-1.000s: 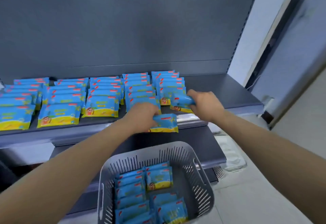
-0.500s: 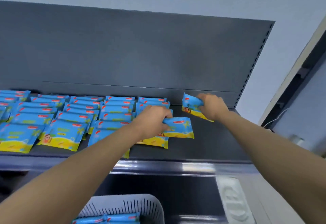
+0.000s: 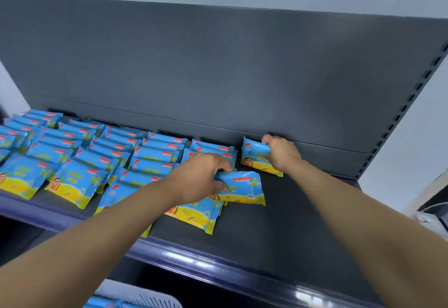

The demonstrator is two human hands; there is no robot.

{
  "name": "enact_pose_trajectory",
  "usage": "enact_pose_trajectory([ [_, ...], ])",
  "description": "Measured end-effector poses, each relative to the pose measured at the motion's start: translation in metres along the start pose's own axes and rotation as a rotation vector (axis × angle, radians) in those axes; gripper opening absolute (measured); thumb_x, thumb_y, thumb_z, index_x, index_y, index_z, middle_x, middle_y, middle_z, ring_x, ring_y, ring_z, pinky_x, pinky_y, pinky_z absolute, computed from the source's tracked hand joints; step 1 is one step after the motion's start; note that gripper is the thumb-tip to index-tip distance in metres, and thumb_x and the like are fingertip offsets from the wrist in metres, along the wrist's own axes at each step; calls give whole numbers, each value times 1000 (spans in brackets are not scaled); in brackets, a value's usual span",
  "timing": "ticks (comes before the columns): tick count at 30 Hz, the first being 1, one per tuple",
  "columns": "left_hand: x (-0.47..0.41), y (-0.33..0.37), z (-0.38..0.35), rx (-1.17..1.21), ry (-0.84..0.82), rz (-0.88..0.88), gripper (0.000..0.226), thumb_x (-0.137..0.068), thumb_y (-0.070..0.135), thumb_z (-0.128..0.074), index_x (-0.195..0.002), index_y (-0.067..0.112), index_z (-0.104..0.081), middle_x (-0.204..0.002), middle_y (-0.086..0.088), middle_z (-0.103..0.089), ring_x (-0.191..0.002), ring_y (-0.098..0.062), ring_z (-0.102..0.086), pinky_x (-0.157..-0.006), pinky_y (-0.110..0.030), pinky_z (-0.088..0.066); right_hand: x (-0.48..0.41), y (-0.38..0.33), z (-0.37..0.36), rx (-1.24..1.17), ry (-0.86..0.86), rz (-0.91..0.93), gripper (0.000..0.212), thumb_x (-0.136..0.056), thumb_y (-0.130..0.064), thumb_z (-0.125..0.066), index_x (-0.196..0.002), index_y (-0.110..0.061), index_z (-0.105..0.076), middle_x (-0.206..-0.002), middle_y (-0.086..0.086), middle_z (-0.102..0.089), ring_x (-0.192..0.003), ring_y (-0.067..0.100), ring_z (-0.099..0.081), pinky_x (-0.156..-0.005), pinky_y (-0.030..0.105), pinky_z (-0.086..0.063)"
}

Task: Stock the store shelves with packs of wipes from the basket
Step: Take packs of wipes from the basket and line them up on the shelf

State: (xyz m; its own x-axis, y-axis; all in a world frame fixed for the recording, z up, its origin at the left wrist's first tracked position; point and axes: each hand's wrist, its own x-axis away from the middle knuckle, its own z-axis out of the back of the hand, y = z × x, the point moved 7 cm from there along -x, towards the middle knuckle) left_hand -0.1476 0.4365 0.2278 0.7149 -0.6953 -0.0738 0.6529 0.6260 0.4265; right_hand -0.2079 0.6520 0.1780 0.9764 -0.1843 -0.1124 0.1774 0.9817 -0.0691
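Blue and yellow packs of wipes [image 3: 80,162] lie in several overlapping rows on the dark shelf [image 3: 286,222]. My left hand [image 3: 201,178] grips one pack [image 3: 244,187] at the front of the rightmost row, over another pack. My right hand [image 3: 281,153] holds a second pack [image 3: 254,156] tilted against the shelf floor, close to the back panel, right of the rows. The white basket's rim [image 3: 145,299] peeks in at the bottom edge with packs inside.
The shelf's grey back panel [image 3: 218,77] rises behind the packs. A perforated upright [image 3: 402,111] bounds the shelf at the right. The shelf's glossy front lip [image 3: 218,269] runs below my arms. Bare shelf floor lies right of the rows.
My right hand has carried its pack down toward the shelf floor by the back panel. My left hand keeps its pack at the row's front. The view has tilted up, so the basket is nearly out of frame.
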Motion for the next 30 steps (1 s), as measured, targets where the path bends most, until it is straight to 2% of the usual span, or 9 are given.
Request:
enact_pose_trajectory([
  [3, -3, -1, 1, 4, 15, 16, 26, -79, 21, -72, -103, 14, -66, -102, -2, -65, -94, -20, -59, -82, -34, -48, -12, -1, -2, 144, 72, 33, 34, -86, -21, -60, -118, -16, -51, -121, 8, -52, -115, 30, -46, -93, 39, -37],
  [6, -6, -4, 2, -21, 22, 32, 27, -79, 22, -72, -105, 16, -65, -103, -1, -65, -94, -19, -58, -83, -32, -47, -16, -1, -8, 232, 134, 48, 38, -85, -23, -62, -121, -19, -50, -120, 6, -50, -113, 28, -43, -92, 38, -34],
  [10, -5, -14, 8, -53, 39, 81, 40, -80, 22, -71, -118, 15, -61, -116, 2, -62, -107, -17, -55, -90, -24, -42, -16, 0, -12, 216, 139, 48, 36, -87, -20, -60, -122, -18, -49, -119, 7, -51, -112, 28, -44, -92, 38, -34],
  [12, -3, -21, 15, -52, 35, 104, 39, -79, 20, -73, -116, 14, -62, -113, 1, -62, -105, -17, -56, -89, -25, -42, -13, -1, -8, 207, 162, 55, 33, -88, -18, -58, -120, -16, -49, -118, 8, -51, -111, 28, -44, -92, 38, -33],
  [20, 17, -55, 3, -184, -191, 196, 33, -76, 18, -75, -108, 15, -66, -102, 2, -64, -95, -19, -58, -80, -24, -44, 9, -53, 21, 77, 261, 153, 29, -91, -22, -52, -118, -12, -53, -117, 10, -54, -112, 31, -44, -90, 40, -31],
  [26, 17, -73, -24, -177, -243, 197, 46, -79, 21, -73, -123, 17, -60, -121, -3, -62, -110, -23, -55, -94, -32, -45, 43, -94, 35, 10, 290, 224, 29, -92, -18, -48, -120, -14, -53, -117, 6, -54, -110, 27, -45, -90, 37, -31],
  [30, 14, -73, -34, -339, -236, 96, 53, -81, 27, -70, -131, 20, -53, -128, -4, -53, -120, -23, -45, -101, -32, -33, 74, -104, 38, -12, 286, 224, 29, -93, -20, -48, -121, -14, -54, -118, 6, -54, -110, 26, -45, -91, 37, -31],
])
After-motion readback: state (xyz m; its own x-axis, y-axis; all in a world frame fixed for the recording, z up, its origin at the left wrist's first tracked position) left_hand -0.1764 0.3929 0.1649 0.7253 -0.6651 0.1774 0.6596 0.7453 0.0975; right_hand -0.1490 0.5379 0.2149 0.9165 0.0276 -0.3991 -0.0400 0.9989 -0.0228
